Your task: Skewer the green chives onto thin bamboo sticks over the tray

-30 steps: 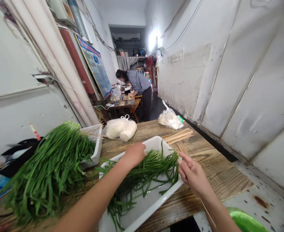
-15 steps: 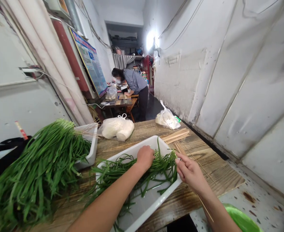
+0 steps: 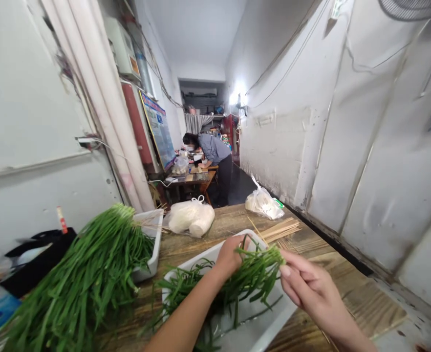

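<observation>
A bunch of green chives (image 3: 254, 274) is lifted a little over a white tray (image 3: 281, 320), its pale cut ends pointing right. My left hand (image 3: 232, 256) is closed round the stalks behind those ends. At the pale ends, my right hand (image 3: 309, 281) is closed in a pinch. A thin bamboo skewer (image 3: 258, 232) slants up beyond the stalks. It appears to run through or behind the bunch and under my right hand, where its lower part shows; the point of crossing is hidden. More loose chives (image 3: 186, 283) lie in the tray's left side.
A large chive heap (image 3: 91, 274) rests on a second white tray (image 3: 159, 244) at left. Loose skewers (image 3: 283, 230), a knotted bag (image 3: 191, 217) and another plastic bag (image 3: 263, 200) lie on the wooden table (image 3: 358, 288). A person (image 3: 215, 151) bends over a farther table.
The view has tilted up. My hands have raised the chive ends higher above the tray, and the skewer's upper end now shows beyond the bunch.
</observation>
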The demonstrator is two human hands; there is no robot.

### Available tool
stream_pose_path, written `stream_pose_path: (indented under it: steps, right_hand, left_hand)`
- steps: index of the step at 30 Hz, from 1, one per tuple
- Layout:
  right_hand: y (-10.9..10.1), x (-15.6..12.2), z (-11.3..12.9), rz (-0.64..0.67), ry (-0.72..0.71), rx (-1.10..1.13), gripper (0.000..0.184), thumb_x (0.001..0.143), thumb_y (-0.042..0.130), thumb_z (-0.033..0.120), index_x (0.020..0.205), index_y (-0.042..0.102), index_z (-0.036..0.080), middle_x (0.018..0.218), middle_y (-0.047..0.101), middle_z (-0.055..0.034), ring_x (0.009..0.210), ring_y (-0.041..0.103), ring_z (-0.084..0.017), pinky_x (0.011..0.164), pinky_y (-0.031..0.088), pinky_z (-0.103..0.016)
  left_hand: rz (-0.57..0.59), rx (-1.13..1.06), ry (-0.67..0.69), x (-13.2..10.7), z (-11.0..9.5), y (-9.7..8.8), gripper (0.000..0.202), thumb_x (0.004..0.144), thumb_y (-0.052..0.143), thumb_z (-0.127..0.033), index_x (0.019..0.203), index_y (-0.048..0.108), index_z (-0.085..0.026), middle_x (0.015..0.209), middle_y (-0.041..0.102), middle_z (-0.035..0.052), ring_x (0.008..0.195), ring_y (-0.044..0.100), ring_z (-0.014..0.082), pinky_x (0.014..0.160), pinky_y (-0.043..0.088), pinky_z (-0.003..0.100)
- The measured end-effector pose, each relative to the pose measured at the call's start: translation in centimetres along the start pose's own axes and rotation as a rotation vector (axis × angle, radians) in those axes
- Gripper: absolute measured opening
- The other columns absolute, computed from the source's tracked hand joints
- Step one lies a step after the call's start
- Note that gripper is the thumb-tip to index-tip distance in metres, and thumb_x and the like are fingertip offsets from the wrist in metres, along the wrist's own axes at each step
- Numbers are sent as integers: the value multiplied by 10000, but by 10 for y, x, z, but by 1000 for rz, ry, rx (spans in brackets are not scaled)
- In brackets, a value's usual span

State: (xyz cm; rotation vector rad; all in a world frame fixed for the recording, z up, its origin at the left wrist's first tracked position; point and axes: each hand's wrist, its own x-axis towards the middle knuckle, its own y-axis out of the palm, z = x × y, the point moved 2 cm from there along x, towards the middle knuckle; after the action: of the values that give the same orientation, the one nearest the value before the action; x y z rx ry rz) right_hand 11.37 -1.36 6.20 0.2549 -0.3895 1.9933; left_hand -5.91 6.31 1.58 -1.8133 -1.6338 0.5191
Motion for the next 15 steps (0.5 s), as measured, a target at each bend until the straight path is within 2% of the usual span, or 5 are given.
stream_pose_path:
  steps: [2,4,8,11,15]
  right_hand:
    - [-2,-3,8,3,-43,24,408,901,434,370,1219,512,126,450,320,80,401,262,-74,407,211,-212]
    - [-6,-3,8,-73,-73,70,421,900,435,378,1227,499,122,439,325,81,392,249,-76,404,208,-218]
    - [-7,3,-15,-156,-46,109,398,890,448,389,1166,524,113,432,340,80,389,255,-75,404,196,-216]
    - [-2,4,-49,-104,-3,136,348,850,499,417,1003,593,119,444,325,81,393,258,-65,394,189,-198]
    - [-3,-6,-88,-197,101,219,348,861,455,445,983,575,141,419,266,106,355,179,-57,357,150,-185]
  left_hand:
    - [95,-323,-22,-12,-14,-9,490,864,241,-436,965,628,-154,929,665,72,882,579,187,781,437,297]
    - [309,-542,-168,-32,-24,-13,526,850,231,-484,976,615,-148,878,671,77,828,599,193,741,453,308]
    - [650,-647,-438,-83,-22,-19,535,783,319,-581,904,615,-152,694,663,75,650,607,201,674,465,339]
    - [589,-583,-485,-108,-6,-24,577,752,314,-650,829,600,-155,563,597,41,542,578,184,626,469,341]
    - [435,-189,-373,-120,11,-27,534,774,311,-629,837,597,-182,687,632,40,648,582,185,671,466,321]
